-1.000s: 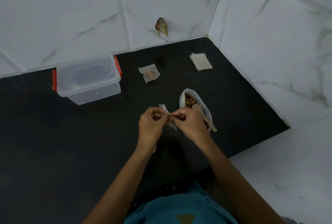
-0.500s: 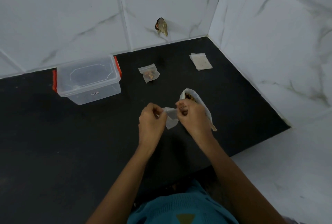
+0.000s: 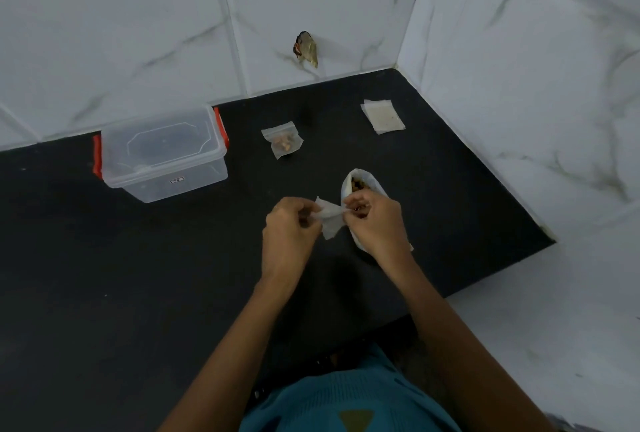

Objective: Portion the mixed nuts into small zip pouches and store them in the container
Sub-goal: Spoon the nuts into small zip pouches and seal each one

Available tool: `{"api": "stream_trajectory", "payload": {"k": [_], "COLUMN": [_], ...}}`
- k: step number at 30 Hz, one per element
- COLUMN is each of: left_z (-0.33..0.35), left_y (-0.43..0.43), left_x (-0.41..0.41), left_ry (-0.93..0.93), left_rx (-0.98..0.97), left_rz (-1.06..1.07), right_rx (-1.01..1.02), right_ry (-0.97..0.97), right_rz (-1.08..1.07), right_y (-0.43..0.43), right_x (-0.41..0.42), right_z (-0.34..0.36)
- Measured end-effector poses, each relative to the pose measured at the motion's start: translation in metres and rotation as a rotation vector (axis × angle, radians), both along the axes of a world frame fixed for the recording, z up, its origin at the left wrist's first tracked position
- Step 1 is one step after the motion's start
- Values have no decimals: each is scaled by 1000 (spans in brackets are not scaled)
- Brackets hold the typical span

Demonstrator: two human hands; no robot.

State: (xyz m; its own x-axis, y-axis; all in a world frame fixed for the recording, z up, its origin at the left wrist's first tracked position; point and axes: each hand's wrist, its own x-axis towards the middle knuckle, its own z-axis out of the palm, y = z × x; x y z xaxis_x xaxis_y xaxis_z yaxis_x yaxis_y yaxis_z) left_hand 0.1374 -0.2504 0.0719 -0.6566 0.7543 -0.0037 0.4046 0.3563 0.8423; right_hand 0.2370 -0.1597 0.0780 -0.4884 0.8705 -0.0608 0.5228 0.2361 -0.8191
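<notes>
Both my hands hold one small empty zip pouch (image 3: 330,218) above the black counter. My left hand (image 3: 291,234) pinches its left edge and my right hand (image 3: 375,220) pinches its right edge at the top. Behind my right hand stands the open white bag of mixed nuts (image 3: 360,182), partly hidden by that hand. A filled zip pouch (image 3: 282,143) with a few nuts lies further back. The clear lidded container (image 3: 162,154) with red clips sits at the back left, its lid on.
A small stack of empty pouches (image 3: 382,116) lies at the back right near the corner. White marbled tile walls (image 3: 519,85) close the counter (image 3: 104,275) at the back and right. A chipped hole (image 3: 306,49) marks the back wall. The counter ends at the right front.
The pouch, bunched between my fingers a second ago, is now spread out between my hands, which have moved slightly apart.
</notes>
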Motion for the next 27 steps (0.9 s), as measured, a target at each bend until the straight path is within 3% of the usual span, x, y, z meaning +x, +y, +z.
{"api": "stream_trajectory", "payload": {"k": [5,9,12,27], "left_z": [-3,0,-8,-21], "left_y": [5,4,5,14], "left_x": [2,3,3,12], "left_ry": [156,-128,-115,-220], "left_rx": [16,87,71,257], "left_rz": [-167,-339,-396,-265], "right_rx": [-75,-124,-130,-202], "right_ry": [50,88,101,86], "right_rz": [-62,-68,-64,82], "right_y": [0,3,4,4], "right_x": [1,5,8,17], "right_z": [2,10,14,15]}}
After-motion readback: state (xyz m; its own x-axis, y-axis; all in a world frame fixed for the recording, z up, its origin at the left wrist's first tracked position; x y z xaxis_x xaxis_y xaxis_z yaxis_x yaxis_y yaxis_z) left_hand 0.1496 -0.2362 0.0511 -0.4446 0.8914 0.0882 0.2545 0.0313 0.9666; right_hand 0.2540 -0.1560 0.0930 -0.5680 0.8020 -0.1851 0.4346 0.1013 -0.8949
